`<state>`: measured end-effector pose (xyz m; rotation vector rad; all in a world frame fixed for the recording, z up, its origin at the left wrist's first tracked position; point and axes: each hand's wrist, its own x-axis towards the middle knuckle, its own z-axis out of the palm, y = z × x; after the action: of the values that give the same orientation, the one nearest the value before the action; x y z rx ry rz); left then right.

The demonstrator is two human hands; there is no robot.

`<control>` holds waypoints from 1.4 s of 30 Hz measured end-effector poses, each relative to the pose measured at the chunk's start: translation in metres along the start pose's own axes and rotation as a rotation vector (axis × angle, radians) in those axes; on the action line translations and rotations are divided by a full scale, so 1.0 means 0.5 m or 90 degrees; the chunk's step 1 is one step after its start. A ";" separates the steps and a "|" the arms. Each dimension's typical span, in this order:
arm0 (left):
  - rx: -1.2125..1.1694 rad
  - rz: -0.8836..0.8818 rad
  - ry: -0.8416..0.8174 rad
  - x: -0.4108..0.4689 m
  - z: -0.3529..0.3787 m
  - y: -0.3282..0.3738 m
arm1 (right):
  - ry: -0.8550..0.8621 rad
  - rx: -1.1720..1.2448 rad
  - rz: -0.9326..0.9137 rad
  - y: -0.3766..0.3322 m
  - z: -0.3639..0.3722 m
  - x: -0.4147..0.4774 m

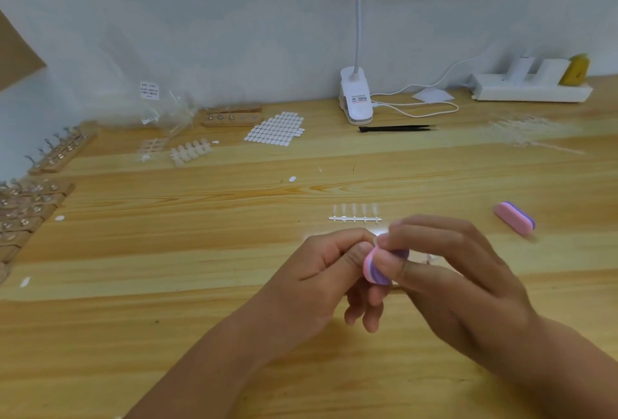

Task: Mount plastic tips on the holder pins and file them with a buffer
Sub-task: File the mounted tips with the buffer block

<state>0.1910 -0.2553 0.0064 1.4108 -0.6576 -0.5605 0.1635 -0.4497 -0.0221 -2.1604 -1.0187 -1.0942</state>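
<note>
My right hand (444, 271) grips a pink-and-purple buffer block (376, 268) between thumb and fingers. My left hand (329, 271) pinches something small against the buffer's top end; a pale sliver shows there, probably a plastic tip (377, 240), mostly hidden by my fingertips. Just beyond my hands a strip of clear plastic tips (355, 213) lies on the wooden table (200, 251). Wooden holders with metal pins (60, 154) stand at the far left, and more holders (26, 207) sit nearer the left edge.
A second pink-and-purple buffer (515, 219) lies at the right. A sheet of white adhesive tabs (276, 127), tip strips (190, 151), a small wooden holder (230, 116), black tweezers (398, 128), a clip lamp (356, 97) and a power strip (531, 90) line the back.
</note>
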 end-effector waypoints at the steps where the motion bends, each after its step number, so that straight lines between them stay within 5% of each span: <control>1: 0.004 0.002 0.005 -0.001 0.000 0.002 | -0.012 -0.018 -0.011 0.006 -0.003 0.000; 6: 0.000 -0.007 0.023 0.000 0.000 0.002 | 0.039 -0.028 0.049 0.020 -0.015 0.010; 10: 0.013 0.003 0.008 0.000 0.001 -0.001 | -0.005 -0.025 -0.030 0.003 -0.003 -0.002; 15: 0.020 -0.017 0.032 0.001 -0.002 -0.005 | 0.023 -0.042 0.055 0.031 -0.021 0.008; 20: 0.037 -0.012 0.023 -0.002 -0.001 -0.002 | -0.033 -0.045 -0.038 0.010 -0.011 0.000; 24: 0.016 -0.027 0.018 -0.004 -0.005 0.004 | 0.000 -0.063 0.046 0.030 -0.031 0.007; 29: 0.036 -0.021 0.003 -0.006 -0.002 0.007 | -0.042 -0.049 -0.071 -0.001 -0.017 0.001; 34: 0.021 -0.031 -0.002 -0.006 -0.004 0.007 | -0.031 -0.095 -0.002 0.030 -0.037 0.008; 39: 0.033 -0.024 0.011 -0.003 -0.002 0.003 | -0.043 -0.057 -0.072 0.002 -0.017 0.001; 42: 0.023 -0.037 0.015 -0.002 -0.006 0.000 | -0.037 -0.078 0.007 0.028 -0.025 0.004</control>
<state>0.1924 -0.2522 0.0061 1.4722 -0.6121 -0.5800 0.1698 -0.4660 -0.0147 -2.3045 -0.9878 -1.1202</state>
